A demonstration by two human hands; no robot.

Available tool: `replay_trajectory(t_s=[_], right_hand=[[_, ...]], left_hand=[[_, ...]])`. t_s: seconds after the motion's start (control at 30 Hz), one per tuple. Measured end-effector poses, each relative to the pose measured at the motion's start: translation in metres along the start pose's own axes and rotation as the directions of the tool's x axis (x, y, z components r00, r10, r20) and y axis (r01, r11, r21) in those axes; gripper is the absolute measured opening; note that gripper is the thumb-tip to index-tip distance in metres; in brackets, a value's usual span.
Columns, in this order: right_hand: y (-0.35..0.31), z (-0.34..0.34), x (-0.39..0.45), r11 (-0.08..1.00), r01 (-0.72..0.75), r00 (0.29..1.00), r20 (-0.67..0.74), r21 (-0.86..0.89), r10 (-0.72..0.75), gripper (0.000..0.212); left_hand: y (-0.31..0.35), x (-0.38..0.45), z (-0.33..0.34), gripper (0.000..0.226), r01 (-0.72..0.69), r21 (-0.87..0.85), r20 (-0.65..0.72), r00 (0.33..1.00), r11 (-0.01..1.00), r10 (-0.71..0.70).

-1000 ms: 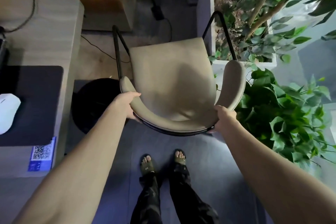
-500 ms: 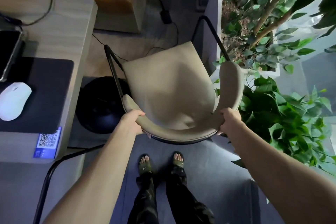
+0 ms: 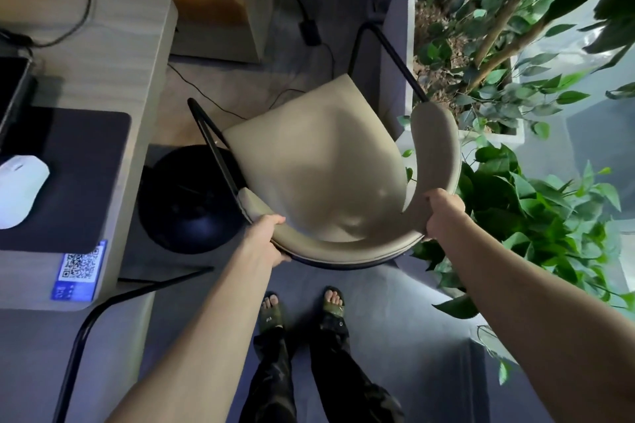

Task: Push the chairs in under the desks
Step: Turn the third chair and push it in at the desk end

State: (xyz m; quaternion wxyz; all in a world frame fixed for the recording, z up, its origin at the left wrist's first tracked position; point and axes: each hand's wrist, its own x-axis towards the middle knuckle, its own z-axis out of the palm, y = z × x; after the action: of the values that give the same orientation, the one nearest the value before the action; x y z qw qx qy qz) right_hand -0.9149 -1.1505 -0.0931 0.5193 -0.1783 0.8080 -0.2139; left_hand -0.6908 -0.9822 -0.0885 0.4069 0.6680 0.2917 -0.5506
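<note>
desk (image 3: 103, 45) and mouse (image 3: 20, 189) cut off left.

Smooth beige leather-like chair (image 3: 319, 175) upholstery, matt black metal legs, pale wood-grain desk (image 3: 113, 55).

The pale wooden desk (image 3: 103, 45) carries a dark mousepad (image 3: 68, 175) with a white mouse (image 3: 20, 189) on it.

Beige chair (image 3: 319, 175) on black legs, white mouse (image 3: 20, 189), dark mat (image 3: 75, 178), green leaves (image 3: 536, 203)
</note>
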Motion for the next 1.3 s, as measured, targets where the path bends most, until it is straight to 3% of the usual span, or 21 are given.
replay_trajectory(t_s=[0.3,0.43,0.53,0.63,0.77,0.87,0.9,0.97,1.03,1.2,1.3], right_hand=[[-0.005,-0.018,0.006,0.999,0.047,0.999,-0.008,0.006,-0.047,0.053],[0.025,-0.02,0.005,0.997,-0.059,0.996,0.063,0.057,0.055,0.067],[0.066,-0.011,0.023,0.969,-0.212,0.977,0.039,0.127,0.209,0.083],[0.091,0.008,0.024,0.966,-0.239,0.968,0.1,0.094,0.23,0.093],[0.13,0.015,0.081,0.953,-0.302,0.944,0.148,0.035,0.294,0.097],[0.123,0.009,0.055,0.951,-0.3,0.936,0.217,0.077,0.278,0.106],[0.116,0.008,0.041,0.95,-0.301,0.935,0.219,0.082,0.278,0.101],[0.106,0.003,0.026,0.943,-0.318,0.932,0.214,0.099,0.292,0.09],[0.1,-0.001,0.015,0.939,-0.319,0.932,0.222,0.126,0.287,0.093],[0.095,0.002,-0.004,0.936,-0.311,0.937,0.219,0.167,0.272,0.068],[0.1,0.001,-0.007,0.936,-0.283,0.946,0.22,0.207,0.238,0.062]], left_hand=[[-0.019,-0.014,0.016,0.073,0.08,0.012,0.008,0.997,0.997,-0.08],[0.004,-0.026,0.008,0.085,0.033,0.016,0.04,0.999,0.999,-0.033],[0.033,0.032,-0.015,0.091,-0.074,0.045,-0.061,0.995,0.996,0.077],[0.067,0.041,-0.018,0.074,-0.068,0.108,-0.047,0.996,0.992,0.073],[0.087,-0.001,-0.002,0.075,-0.019,0.204,-0.077,0.996,0.979,0.035],[0.085,0.005,0.002,0.066,-0.048,0.214,-0.026,0.998,0.976,0.055],[0.084,0.016,0.001,0.072,-0.07,0.225,0.009,0.998,0.972,0.07],[0.082,0.071,-0.002,0.105,-0.082,0.322,0.002,0.996,0.943,0.086],[0.076,0.131,-0.011,0.125,-0.072,0.436,0.013,0.997,0.897,0.073],[0.064,0.102,-0.01,0.092,-0.119,0.491,0.004,0.991,0.863,0.134],[0.056,0.047,-0.002,0.076,-0.166,0.392,-0.023,0.982,0.905,0.19]])
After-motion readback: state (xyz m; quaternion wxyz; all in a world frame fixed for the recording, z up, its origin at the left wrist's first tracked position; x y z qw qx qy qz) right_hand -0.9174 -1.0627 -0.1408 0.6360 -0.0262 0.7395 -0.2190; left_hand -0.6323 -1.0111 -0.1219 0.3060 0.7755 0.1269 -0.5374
